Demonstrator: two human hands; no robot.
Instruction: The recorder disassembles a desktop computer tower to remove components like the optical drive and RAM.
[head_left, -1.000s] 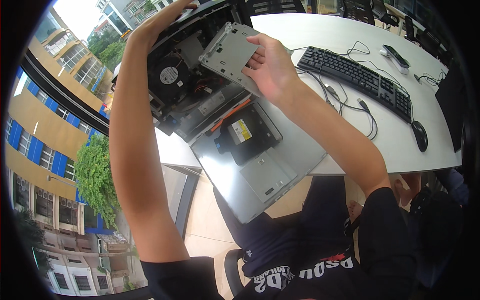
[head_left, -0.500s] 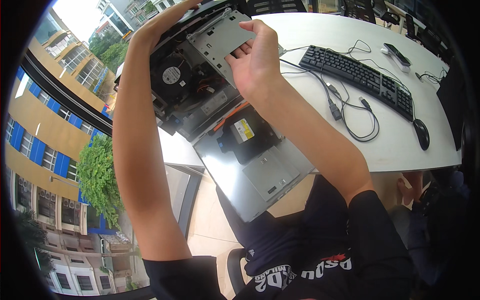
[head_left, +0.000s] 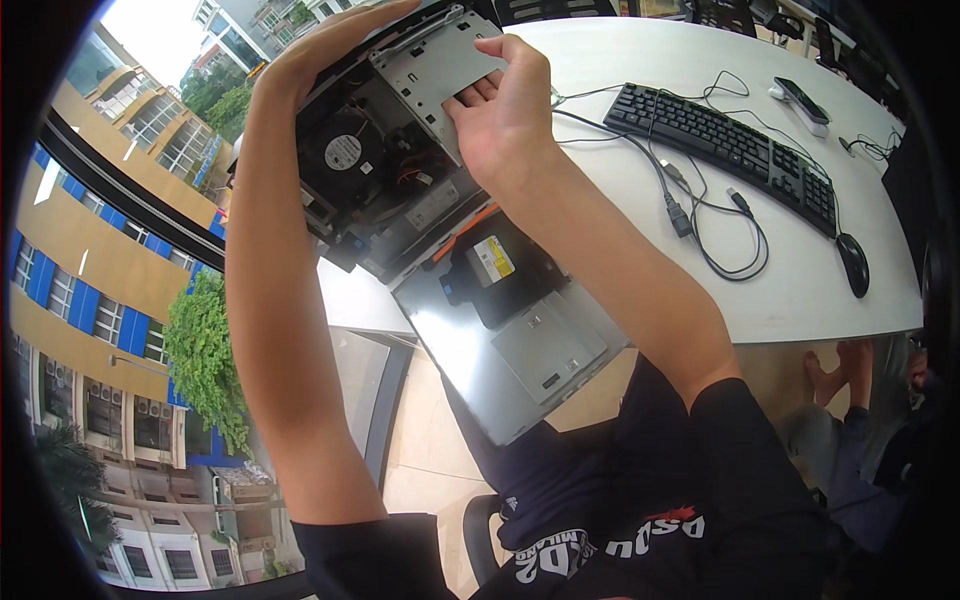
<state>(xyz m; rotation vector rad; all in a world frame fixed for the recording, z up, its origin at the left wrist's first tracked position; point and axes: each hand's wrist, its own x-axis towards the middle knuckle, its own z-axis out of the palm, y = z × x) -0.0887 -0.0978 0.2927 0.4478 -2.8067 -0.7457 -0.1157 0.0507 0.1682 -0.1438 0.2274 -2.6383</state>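
Observation:
An opened desktop computer case (head_left: 400, 200) lies at the edge of the white table (head_left: 800, 290), with a black fan (head_left: 343, 155) and cables showing inside. My right hand (head_left: 500, 115) grips a grey perforated metal drive bracket (head_left: 440, 65) and holds it over the case's far end. My left hand (head_left: 330, 40) clasps the far top edge of the case. The case's grey side panel (head_left: 510, 350), with a black block and yellow label on it, overhangs the table toward my lap.
A black keyboard (head_left: 730, 150), a black mouse (head_left: 853, 262) and loose black cables (head_left: 700, 220) lie on the table to the right. A small dark and white device (head_left: 800, 100) sits at the far right. Another person's bare feet (head_left: 840, 370) show under the table. A window lies to the left.
My right hand has carried the metal bracket up and left, from over the case's middle to its far end. My left hand has stayed on the case's edge.

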